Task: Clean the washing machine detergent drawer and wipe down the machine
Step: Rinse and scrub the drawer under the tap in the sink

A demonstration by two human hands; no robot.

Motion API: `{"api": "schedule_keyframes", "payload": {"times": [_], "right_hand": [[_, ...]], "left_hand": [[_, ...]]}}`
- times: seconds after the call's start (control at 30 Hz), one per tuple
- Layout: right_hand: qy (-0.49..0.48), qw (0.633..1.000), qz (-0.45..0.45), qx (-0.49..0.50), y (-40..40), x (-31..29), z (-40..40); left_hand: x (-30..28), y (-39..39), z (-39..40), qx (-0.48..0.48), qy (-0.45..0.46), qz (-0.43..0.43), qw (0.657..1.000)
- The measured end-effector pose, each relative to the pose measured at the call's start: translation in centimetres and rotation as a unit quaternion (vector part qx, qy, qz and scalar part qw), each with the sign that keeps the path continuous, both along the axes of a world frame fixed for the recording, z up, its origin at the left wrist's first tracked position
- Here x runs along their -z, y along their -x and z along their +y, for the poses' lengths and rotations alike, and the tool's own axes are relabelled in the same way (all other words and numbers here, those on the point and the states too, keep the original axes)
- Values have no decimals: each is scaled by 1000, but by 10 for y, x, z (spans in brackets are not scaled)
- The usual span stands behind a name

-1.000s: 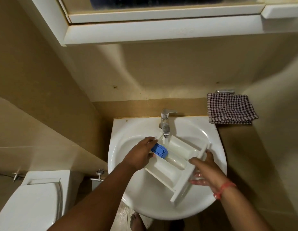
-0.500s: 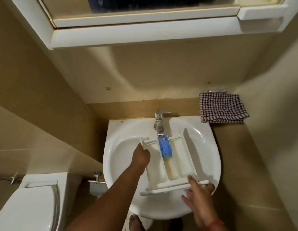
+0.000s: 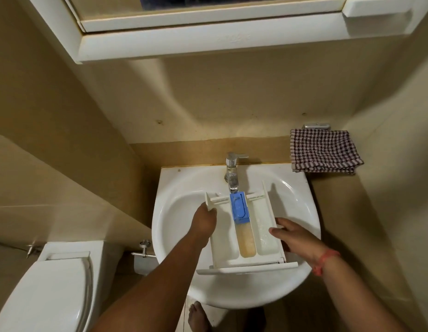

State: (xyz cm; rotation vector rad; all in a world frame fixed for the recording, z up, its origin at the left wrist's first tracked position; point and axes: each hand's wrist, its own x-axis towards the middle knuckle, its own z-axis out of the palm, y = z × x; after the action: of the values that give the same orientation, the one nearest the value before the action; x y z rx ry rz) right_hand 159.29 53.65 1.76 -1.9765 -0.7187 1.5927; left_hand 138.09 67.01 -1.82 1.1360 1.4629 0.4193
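I am looking down at a white plastic detergent drawer (image 3: 246, 232), a long rectangular tray split into three channels, lying across a glossy white ceramic sink (image 3: 174, 226) under a chrome tap (image 3: 232, 172). A blue plastic cap (image 3: 239, 208) is sitting over the far end of the middle channel, whose near part is looking yellowish and cloudy. My left hand (image 3: 204, 221) is gripping the drawer's left wall near its far corner, fingers curled around the edge. My right hand (image 3: 295, 238) is holding the right wall, its fingers (image 3: 278, 233) reaching over it into the right channel. A checked woven cloth (image 3: 324, 152), folded, is hanging beside the sink.
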Motion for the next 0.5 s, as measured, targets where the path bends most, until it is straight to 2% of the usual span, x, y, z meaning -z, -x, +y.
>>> {"api": "schedule_keyframes", "payload": {"times": [0.2, 0.5], "right_hand": [[-37, 997, -66, 1, 20, 7, -4], [-33, 996, -80, -17, 24, 11, 1]], "left_hand": [[2, -4, 1, -1, 1, 46, 999], [7, -3, 2, 21, 11, 82, 996]]}}
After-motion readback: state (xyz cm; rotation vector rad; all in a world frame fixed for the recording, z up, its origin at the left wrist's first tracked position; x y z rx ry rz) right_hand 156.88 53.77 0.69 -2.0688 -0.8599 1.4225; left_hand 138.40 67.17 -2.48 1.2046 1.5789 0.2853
